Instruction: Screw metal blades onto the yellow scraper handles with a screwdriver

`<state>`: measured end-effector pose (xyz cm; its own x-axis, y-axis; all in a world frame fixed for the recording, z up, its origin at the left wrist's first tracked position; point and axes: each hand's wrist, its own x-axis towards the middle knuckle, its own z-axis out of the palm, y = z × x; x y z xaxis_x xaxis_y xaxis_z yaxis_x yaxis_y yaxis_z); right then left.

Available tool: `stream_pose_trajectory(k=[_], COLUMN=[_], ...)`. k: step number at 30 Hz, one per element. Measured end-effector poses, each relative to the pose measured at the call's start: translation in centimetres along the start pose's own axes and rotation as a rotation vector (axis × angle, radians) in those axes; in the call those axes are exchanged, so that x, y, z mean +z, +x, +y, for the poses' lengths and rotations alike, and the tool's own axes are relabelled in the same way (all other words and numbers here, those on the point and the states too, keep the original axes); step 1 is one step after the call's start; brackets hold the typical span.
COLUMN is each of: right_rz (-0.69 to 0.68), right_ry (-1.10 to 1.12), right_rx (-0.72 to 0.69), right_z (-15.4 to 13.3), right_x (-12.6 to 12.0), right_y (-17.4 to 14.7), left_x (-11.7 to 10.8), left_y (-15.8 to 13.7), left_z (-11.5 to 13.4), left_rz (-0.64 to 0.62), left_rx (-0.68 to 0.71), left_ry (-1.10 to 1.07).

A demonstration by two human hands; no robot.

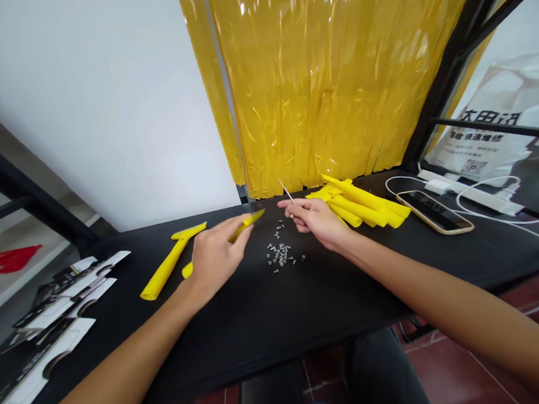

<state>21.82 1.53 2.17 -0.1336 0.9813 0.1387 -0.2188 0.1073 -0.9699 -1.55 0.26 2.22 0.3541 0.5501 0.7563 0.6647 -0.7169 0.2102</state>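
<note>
My left hand [217, 249] is closed around a yellow plastic handle with a wide, flat head [247, 220]; its lower end shows under the palm. In my right hand [320, 220] a thin metal rod-like tool [287, 191] is pinched, with its slim end pointing up and away. What kind of tool it is I cannot make out. Between the hands, small screws and nuts [281, 254] lie loosely heaped on the black table [261, 327]. Another yellow handle [169, 266] with a T-shaped head lies left of my left hand. Several more yellow handles [363, 207] are piled beyond my right hand.
Printed cardboard pieces [59, 318] are stacked at the left. A phone [435, 212], white cables and a power strip [474, 193] lie on the right. A yellow plastic curtain [325, 85] and a white panel [103, 103] stand behind the table, between black metal frame bars.
</note>
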Motion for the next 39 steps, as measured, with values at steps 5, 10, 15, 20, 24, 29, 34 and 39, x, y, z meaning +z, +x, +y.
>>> stream_pose_trajectory(k=[5, 10, 15, 20, 24, 29, 34, 39], right_rz=[-0.041, -0.104, -0.122, -0.11, -0.108, -0.128, -0.121, -0.261], right_ry=[-0.158, -0.231, -0.276, -0.396, -0.393, -0.434, -0.517, -0.87], right_rx=[-0.118, -0.099, -0.177, -0.276, -0.251, -0.213, -0.218, -0.142], right_z=[-0.5, -0.6, -0.5, -0.4, -0.2, -0.2, -0.4, 0.5], right_x=[-0.4, -0.1, -0.5, -0.8, -0.8, -0.8, -0.7, -2.4], right_y=[-0.2, -0.5, -0.4, -0.2, -0.1, -0.1, -0.1, 0.8], left_x=[-0.7, 0.0, 0.3, -0.3, -0.7, -0.7, -0.5, 0.1], left_y=[0.9, 0.9, 0.8, 1.1, 1.5, 1.8, 1.8, 1.4], left_z=[-0.1, -1.6, -2.2, -1.1, -0.3, -0.4, -0.9, -2.4], left_rz=[-0.143, -0.311, -0.393, -0.394, -0.381, -0.334, -0.356, -0.421], left_rx=[-0.503, -0.58, -0.529, -0.732, -0.869, -0.944, -0.962, -1.05], left_ry=[-0.633, -0.814, -0.828, -0.855, -0.925, -0.956, -0.965, -0.962])
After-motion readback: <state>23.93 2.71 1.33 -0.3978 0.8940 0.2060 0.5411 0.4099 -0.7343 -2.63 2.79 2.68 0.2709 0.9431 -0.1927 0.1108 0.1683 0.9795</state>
